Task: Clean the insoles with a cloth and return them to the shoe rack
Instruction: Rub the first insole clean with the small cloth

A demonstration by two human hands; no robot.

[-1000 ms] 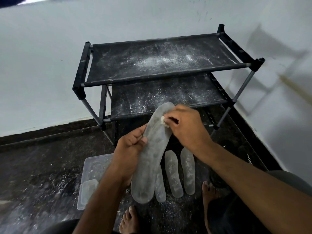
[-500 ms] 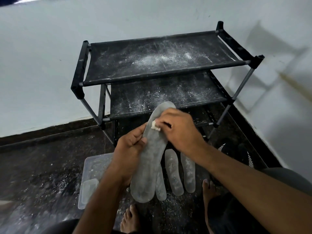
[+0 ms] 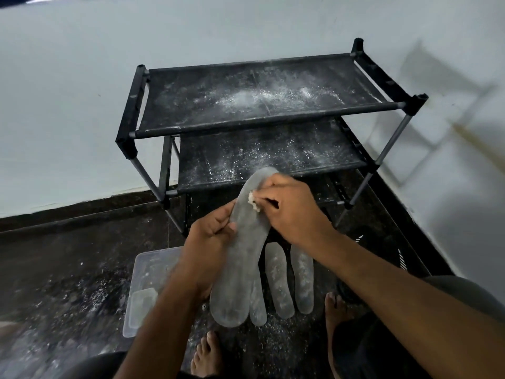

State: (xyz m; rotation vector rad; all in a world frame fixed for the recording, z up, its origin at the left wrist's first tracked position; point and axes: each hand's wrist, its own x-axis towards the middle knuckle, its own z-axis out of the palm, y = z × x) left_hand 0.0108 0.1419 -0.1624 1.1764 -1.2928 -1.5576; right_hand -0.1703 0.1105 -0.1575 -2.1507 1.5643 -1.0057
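Insole (image 3: 240, 258): long axis running away from me; my left hand (image 3: 209, 242) grips its middle, my right hand (image 3: 292, 212) pinches cloth (image 3: 253, 200) near its far tip.

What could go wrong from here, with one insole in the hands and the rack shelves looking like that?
1. Both shelves of the shoe rack carry white powder; a wiped insole laid there would likely pick it up again.
2. The cloth in the right hand is a small wad and may just smear dust along the held insole.
3. The left hand grips only one edge, so hard wiping near the top could bend or slip it.
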